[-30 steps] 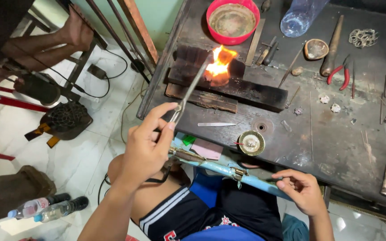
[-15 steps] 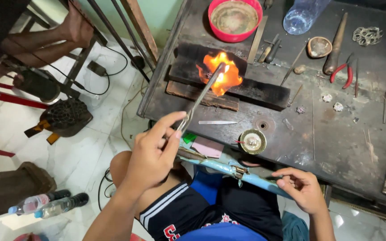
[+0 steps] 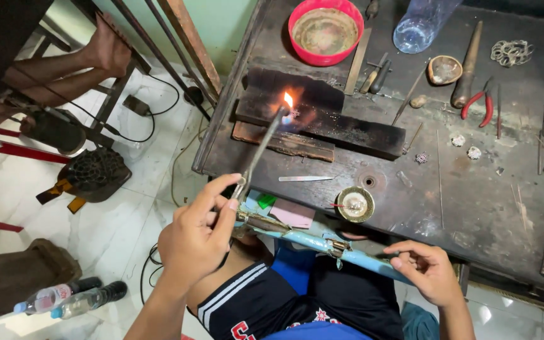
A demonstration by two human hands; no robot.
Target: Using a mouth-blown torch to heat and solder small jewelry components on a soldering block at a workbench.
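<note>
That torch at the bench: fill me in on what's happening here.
A seated person's left hand holds a metal blowtorch, its small flame playing on a charred block on the dark workbench. The right hand grips the light blue hose running across the lap. Red pliers, a red bowl and a small brass dish lie untouched on the bench.

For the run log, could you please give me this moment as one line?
left hand: grips torch | flame: small, over charred block | right hand: pinches blue hose
</note>
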